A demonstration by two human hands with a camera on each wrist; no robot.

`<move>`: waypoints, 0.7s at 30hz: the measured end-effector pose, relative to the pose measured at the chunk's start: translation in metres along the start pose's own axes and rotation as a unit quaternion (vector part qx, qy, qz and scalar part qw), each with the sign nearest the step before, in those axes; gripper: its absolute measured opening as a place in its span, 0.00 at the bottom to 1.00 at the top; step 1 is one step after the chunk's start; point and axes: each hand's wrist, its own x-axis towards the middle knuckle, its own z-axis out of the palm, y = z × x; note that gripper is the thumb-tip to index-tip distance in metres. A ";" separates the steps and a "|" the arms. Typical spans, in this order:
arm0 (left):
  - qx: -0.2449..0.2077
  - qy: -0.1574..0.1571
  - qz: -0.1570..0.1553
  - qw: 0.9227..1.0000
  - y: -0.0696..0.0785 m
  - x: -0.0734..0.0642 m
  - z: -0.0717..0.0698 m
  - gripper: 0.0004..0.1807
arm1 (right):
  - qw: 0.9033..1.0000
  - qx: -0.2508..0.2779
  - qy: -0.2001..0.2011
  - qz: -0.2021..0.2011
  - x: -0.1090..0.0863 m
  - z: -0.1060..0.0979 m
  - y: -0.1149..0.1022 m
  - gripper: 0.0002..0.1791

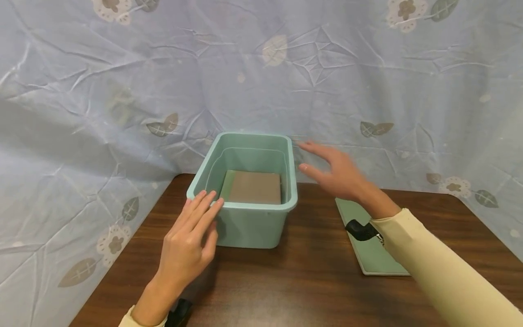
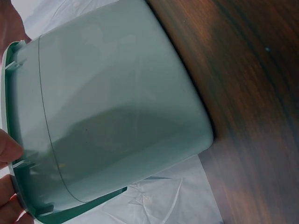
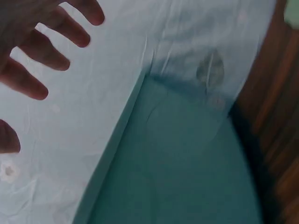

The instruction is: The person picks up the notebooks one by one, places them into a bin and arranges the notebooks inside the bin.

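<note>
A pale green plastic bin (image 1: 249,227) stands on the dark wooden table. Inside lies a flat brown item (image 1: 255,187) with a green strip along its left side, perhaps a notebook. My left hand (image 1: 189,240) has its fingers extended at the near left corner of the bin's rim, and in the left wrist view the fingertips (image 2: 8,149) meet that rim. To the right of the bin, my right hand (image 1: 335,170) hovers with fingers spread and nothing in them. Its fingers (image 3: 51,51) are apart from the bin wall (image 3: 173,154) in the right wrist view.
A green notebook (image 1: 369,250) lies flat on the table (image 1: 294,281) at the right, partly covered by my right forearm. Behind the table hangs a wrinkled light cloth (image 1: 261,91) with leaf and flower prints. Dark straps (image 1: 361,230) are on both wrists.
</note>
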 end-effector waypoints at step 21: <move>0.005 0.002 0.010 1.000 0.001 -0.001 0.002 0.25 | 0.972 -0.223 -0.070 -0.024 -0.029 -0.006 0.032 0.37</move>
